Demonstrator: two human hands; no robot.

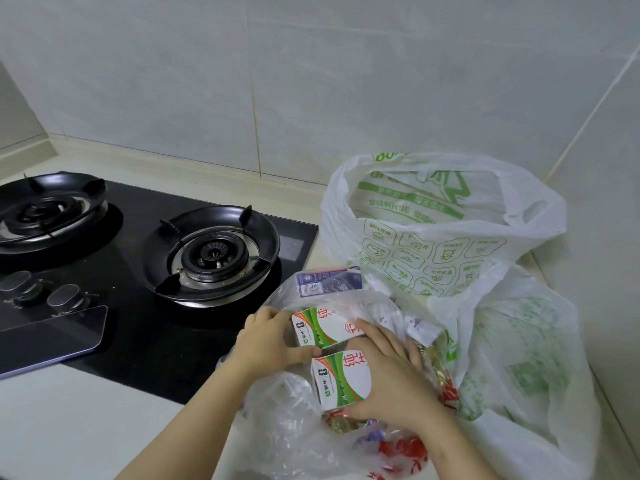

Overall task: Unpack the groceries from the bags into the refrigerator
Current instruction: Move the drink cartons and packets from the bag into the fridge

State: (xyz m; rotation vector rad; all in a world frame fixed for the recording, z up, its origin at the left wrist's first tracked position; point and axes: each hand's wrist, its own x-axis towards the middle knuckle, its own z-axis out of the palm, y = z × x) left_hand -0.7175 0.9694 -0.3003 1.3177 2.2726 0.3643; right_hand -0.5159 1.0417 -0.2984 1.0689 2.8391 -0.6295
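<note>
Two white-and-green milk cartons lie in a clear plastic bag [287,427] on the counter. My left hand [266,341] grips the left end of the far milk carton [322,327]. My right hand [391,372] lies over the right side of the near milk carton [341,381], thumb under its lower edge. A dark blue carton [329,280] lies just behind them. Gold and red wrapped packets [440,379] show under my right hand. A white bag with green print [433,244] stands open behind. No refrigerator is in view.
A black two-burner gas hob [156,271] fills the left of the counter, its right burner [211,254] close to the bags. A phone or tablet [52,337] lies on the hob's front. Another white bag [519,368] slumps at right. Tiled walls stand behind and right.
</note>
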